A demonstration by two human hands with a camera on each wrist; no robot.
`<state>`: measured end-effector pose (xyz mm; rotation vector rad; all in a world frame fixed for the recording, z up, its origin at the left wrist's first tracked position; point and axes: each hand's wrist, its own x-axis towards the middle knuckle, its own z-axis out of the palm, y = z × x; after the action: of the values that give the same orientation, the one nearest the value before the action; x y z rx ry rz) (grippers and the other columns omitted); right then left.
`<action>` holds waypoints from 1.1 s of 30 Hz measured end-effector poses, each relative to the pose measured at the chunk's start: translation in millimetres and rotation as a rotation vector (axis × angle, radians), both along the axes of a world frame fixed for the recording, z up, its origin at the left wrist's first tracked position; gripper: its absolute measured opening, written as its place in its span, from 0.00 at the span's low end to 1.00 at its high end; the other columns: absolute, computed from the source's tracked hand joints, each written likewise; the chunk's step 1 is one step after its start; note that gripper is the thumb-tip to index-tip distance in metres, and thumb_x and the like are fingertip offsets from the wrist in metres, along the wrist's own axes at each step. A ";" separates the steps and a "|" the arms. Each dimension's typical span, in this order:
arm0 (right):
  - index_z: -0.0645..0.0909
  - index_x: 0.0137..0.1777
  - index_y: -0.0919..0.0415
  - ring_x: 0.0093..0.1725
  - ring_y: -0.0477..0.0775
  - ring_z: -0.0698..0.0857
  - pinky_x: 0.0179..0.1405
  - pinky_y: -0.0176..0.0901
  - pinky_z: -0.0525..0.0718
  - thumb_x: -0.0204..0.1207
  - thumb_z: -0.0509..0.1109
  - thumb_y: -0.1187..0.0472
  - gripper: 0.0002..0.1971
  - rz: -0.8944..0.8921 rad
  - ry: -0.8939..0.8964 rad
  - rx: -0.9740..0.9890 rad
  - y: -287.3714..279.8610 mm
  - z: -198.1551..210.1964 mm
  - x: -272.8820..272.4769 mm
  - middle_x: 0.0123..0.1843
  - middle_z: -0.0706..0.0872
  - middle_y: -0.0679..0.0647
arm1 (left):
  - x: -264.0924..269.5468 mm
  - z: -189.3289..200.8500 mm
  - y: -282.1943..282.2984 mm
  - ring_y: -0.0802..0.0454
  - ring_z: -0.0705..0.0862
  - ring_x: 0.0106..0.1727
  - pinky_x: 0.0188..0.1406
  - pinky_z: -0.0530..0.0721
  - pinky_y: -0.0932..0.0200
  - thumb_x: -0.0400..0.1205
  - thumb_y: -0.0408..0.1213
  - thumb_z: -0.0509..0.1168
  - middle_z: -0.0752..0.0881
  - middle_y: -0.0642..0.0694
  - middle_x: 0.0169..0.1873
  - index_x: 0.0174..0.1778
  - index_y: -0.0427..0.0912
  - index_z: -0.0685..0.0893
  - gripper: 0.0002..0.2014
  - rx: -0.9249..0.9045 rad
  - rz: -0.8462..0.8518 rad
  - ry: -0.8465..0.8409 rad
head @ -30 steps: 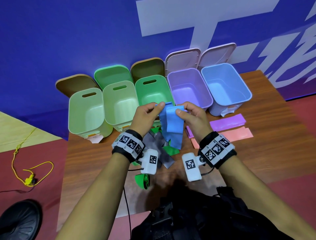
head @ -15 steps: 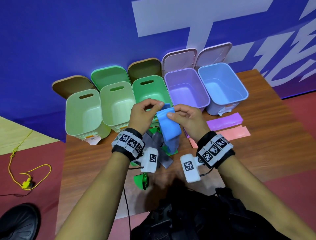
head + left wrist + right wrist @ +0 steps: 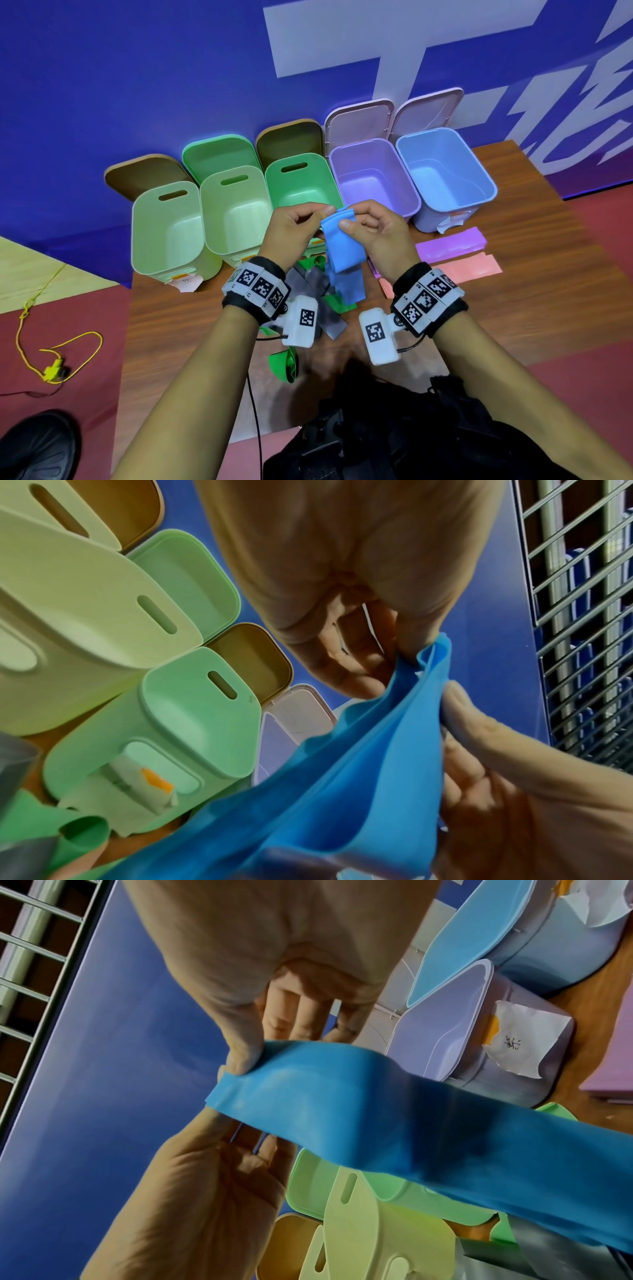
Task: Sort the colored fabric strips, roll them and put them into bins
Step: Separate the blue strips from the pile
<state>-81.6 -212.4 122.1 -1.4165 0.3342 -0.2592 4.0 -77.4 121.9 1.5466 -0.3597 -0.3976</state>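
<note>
Evidently limp, light and rubbery, the blue strip (image 3: 343,253) hangs from both hands, left hand (image 3: 295,230) and right hand (image 3: 378,233) pinching its twelve-o'clock end; roll from there.

yellow cord (image 3: 51,363) – floor, left | black shoe (image 3: 34,445) – bottom-left corner

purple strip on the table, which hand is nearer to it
Right. The right hand holds the blue strip just left of the purple strip; the left hand is farther left, beyond the blue strip.
</note>
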 end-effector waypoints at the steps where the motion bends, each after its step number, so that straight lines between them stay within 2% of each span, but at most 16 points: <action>1: 0.82 0.47 0.59 0.38 0.45 0.88 0.42 0.35 0.85 0.78 0.73 0.72 0.07 -0.002 0.000 0.004 0.3 0.7 0.3 0.37 0.90 0.48 | -0.3 0.5 0.1 0.56 0.84 0.34 0.38 0.86 0.63 0.84 0.27 0.67 0.90 0.51 0.34 0.52 0.37 0.89 0.06 -0.001 -0.007 0.003; 7: 0.76 0.49 0.56 0.38 0.48 0.86 0.38 0.37 0.84 0.78 0.74 0.71 0.11 -0.019 0.021 0.029 0.3 2.2 0.5 0.39 0.87 0.57 | -0.7 1.0 1.1 0.52 0.84 0.36 0.39 0.86 0.61 0.84 0.28 0.67 0.90 0.47 0.35 0.50 0.38 0.90 0.06 -0.002 -0.024 0.026; 10: 0.75 0.50 0.56 0.40 0.51 0.88 0.39 0.39 0.85 0.78 0.74 0.71 0.12 -0.010 0.020 0.034 -0.9 1.8 0.1 0.40 0.89 0.56 | -1.1 1.0 0.3 0.51 0.84 0.37 0.39 0.86 0.61 0.84 0.28 0.67 0.89 0.44 0.37 0.48 0.37 0.90 0.06 -0.008 -0.015 0.031; 15: 0.75 0.51 0.56 0.39 0.49 0.89 0.39 0.39 0.85 0.78 0.73 0.71 0.13 -0.020 0.021 0.045 -2.3 1.3 -1.1 0.39 0.89 0.54 | -1.9 0.0 -1.2 0.51 0.85 0.40 0.40 0.87 0.60 0.84 0.29 0.67 0.88 0.38 0.40 0.50 0.34 0.90 0.06 -0.013 -0.019 0.043; 20: 0.75 0.56 0.58 0.37 0.44 0.88 0.38 0.35 0.83 0.78 0.74 0.71 0.13 -0.021 0.032 0.019 -4.2 0.8 -3.2 0.34 0.89 0.47 | -2.8 0.5 -1.2 0.51 0.86 0.40 0.40 0.87 0.59 0.84 0.29 0.67 0.89 0.42 0.38 0.45 0.38 0.90 0.07 -0.011 -0.036 0.062; 23: 0.79 0.51 0.56 0.38 0.45 0.88 0.41 0.37 0.84 0.78 0.74 0.70 0.10 -0.002 0.028 -0.020 -4.8 0.0 -2.8 0.37 0.90 0.50 | -3.4 1.4 -1.3 0.51 0.85 0.39 0.39 0.87 0.59 0.84 0.29 0.67 0.88 0.40 0.39 0.45 0.36 0.90 0.06 -0.013 -0.038 0.069; 26: 0.79 0.47 0.55 0.38 0.44 0.87 0.41 0.35 0.84 0.79 0.73 0.71 0.10 0.005 0.015 -0.043 -5.1 -0.2 -2.3 0.37 0.89 0.50 | -3.6 1.5 -1.4 0.49 0.84 0.40 0.40 0.86 0.59 0.84 0.29 0.67 0.87 0.37 0.40 0.47 0.32 0.90 0.06 -0.009 -0.040 0.064; 30: 0.78 0.46 0.55 0.38 0.46 0.86 0.42 0.34 0.83 0.79 0.73 0.72 0.11 0.011 0.011 -0.087 -6.7 -2.0 -1.9 0.39 0.87 0.59 | -2.9 0.4 -0.7 0.46 0.83 0.41 0.40 0.85 0.57 0.84 0.32 0.68 0.85 0.35 0.40 0.45 0.32 0.90 0.08 -0.018 -0.043 0.078; 33: 0.78 0.47 0.55 0.41 0.52 0.85 0.44 0.37 0.83 0.79 0.74 0.71 0.10 0.016 0.017 -0.121 -8.4 -4.9 0.1 0.40 0.87 0.64 | -4.5 1.7 -0.5 0.52 0.85 0.38 0.41 0.85 0.60 0.81 0.27 0.70 0.88 0.41 0.36 0.47 0.32 0.90 0.04 -0.026 -0.078 0.060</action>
<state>-81.5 -220.8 117.1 -1.5405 0.3252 -0.2576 -0.5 -78.0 123.6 1.4958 -0.3779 -0.4972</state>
